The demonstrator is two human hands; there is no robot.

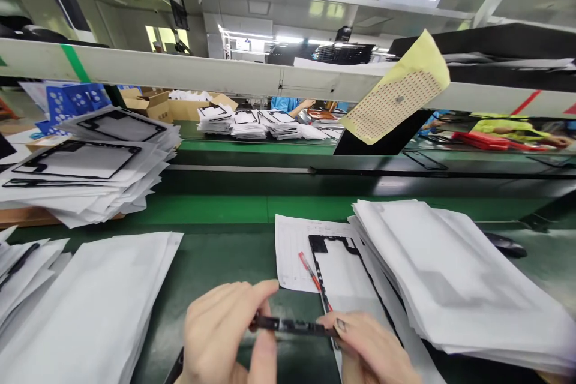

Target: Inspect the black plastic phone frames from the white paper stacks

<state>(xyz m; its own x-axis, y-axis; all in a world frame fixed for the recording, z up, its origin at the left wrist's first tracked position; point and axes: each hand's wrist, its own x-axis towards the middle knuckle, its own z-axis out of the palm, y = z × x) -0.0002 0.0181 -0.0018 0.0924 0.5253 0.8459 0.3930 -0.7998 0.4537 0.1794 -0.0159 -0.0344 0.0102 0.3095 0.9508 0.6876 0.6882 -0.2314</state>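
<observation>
Between my two hands, low in the middle of the head view, is a thin black frame [297,327], its narrow edge turned toward me. My left hand [227,330] pinches one end with thumb and fingers, and my right hand [371,345] grips the other. Much of the frame is hidden by the hands and the picture's lower border. Just beyond my right hand, another black frame [318,244] lies on white sheets, beside a red pen [308,270] and a printed paper [290,246].
A thick stack of white sheets [468,276] stands at right, with a black computer mouse [506,245] behind it. White stacks [85,306] fill the left, some carrying black frames [78,159]. A yellow dotted sheet [396,96] hangs from the shelf [225,75]. Co-workers sit beyond.
</observation>
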